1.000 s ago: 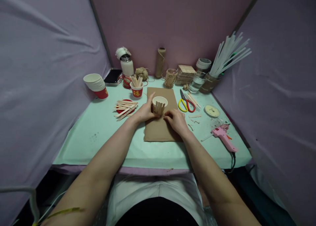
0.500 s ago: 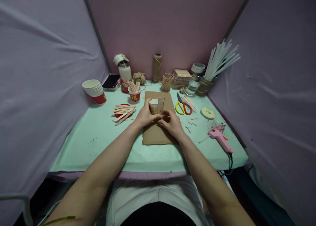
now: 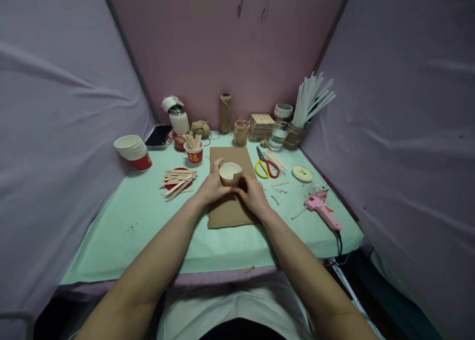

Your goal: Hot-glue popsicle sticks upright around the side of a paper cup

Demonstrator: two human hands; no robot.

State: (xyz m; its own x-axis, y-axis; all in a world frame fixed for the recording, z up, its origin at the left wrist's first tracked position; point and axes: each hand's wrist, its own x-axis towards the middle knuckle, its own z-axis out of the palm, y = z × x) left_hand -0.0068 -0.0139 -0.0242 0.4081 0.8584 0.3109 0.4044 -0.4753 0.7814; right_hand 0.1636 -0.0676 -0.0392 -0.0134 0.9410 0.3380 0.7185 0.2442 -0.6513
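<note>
A paper cup point(image 3: 230, 173) with wooden stick pieces along its near right side is held over a brown cardboard sheet point(image 3: 232, 214). My left hand point(image 3: 214, 185) wraps round the cup's left side, thumb across the front. My right hand point(image 3: 252, 194) grips the cup's lower right side with bent fingers; its fingertips are partly hidden behind the thumb and cup. The cup's white inside faces up towards me. To the left, loose wooden sticks point(image 3: 180, 181) lie over a red round lid, and a red cup point(image 3: 194, 154) holds more sticks.
Stacked paper cups point(image 3: 133, 152) lean at the left. Right of the cardboard lie scissors point(image 3: 267, 168), a round yellowish disc point(image 3: 302, 173) and a pink glue gun point(image 3: 322, 211) with its cable. Behind stand a twine roll point(image 3: 225, 113), a glass of water point(image 3: 277, 138) and white glue sticks point(image 3: 311, 100).
The cup has been tipped so its opening faces me more, and its sticks show less. Both hands still hold it. The camera view has shifted.
</note>
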